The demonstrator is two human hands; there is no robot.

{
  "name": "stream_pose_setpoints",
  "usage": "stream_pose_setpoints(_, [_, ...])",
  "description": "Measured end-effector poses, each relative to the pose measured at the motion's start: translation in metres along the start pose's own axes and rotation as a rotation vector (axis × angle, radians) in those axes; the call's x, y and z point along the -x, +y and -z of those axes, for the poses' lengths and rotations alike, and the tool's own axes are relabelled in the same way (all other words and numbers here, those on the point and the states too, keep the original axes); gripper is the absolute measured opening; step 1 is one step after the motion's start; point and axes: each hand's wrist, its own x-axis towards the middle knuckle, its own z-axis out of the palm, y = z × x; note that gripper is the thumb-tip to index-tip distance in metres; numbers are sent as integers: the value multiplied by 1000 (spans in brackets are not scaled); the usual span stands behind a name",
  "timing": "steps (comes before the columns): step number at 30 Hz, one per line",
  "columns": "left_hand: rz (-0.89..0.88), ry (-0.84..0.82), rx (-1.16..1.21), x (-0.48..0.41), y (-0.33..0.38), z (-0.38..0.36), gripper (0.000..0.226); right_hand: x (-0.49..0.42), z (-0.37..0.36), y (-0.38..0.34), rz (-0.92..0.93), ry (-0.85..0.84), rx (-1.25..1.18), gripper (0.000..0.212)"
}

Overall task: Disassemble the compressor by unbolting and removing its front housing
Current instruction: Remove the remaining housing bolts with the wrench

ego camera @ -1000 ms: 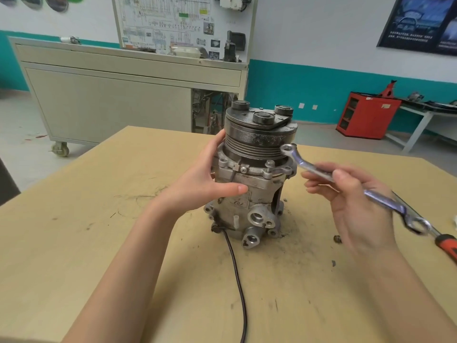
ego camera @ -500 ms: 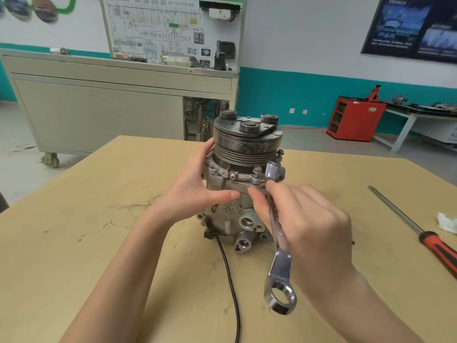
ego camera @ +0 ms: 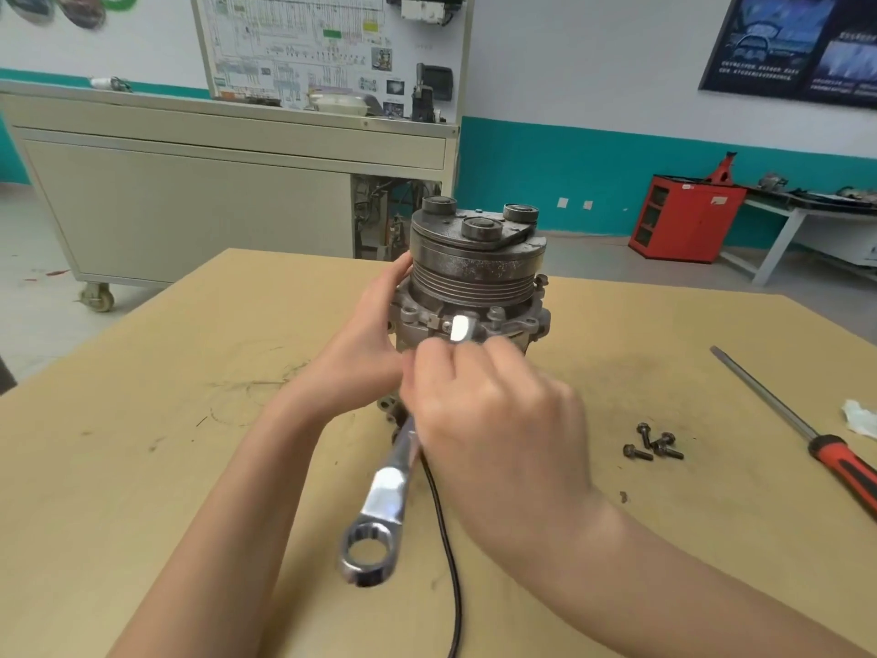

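A grey metal compressor (ego camera: 474,273) stands upright on the wooden table (ego camera: 142,444), its grooved pulley on top and a bolted flange beneath it. My left hand (ego camera: 365,344) grips the compressor's left side. My right hand (ego camera: 493,429) holds a shiny combination wrench (ego camera: 384,501) by its shaft in front of the compressor. The wrench's upper end sits at a bolt on the front of the flange, and its ring end points down toward me. My right hand hides the lower body of the compressor.
Several loose bolts (ego camera: 652,444) lie on the table to the right. A long screwdriver with a red and black handle (ego camera: 807,429) lies further right, beside a white rag (ego camera: 861,415). A black cable (ego camera: 448,539) runs from the compressor toward me. A wheeled cabinet (ego camera: 190,201) stands behind the table.
My right hand swung the wrench from the right side of the flange to its front, with the handle now pointing down toward me. My left hand kept its grip.
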Motion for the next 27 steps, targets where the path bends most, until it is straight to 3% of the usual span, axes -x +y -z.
stream_pose_setpoints(3, [-6,-7,17,1,1,1,87,-7,9,11,-2,40,35,23])
stream_pose_setpoints(9, [3,-2,-3,-1,3,-1,86,-9,1,5,12,-64,96,45])
stream_pose_setpoints(18, [6,10,-1,-3,3,-1,73,-8,-11,-10,-13,-79,102,57])
stream_pose_setpoints(24, [-11,9,-8,-3,-2,-2,78,-2,-9,-6,-9,-112,54,59])
stream_pose_setpoints(27, [-33,8,59,-2,-6,-3,89,1,-6,13,54,-85,-43,34])
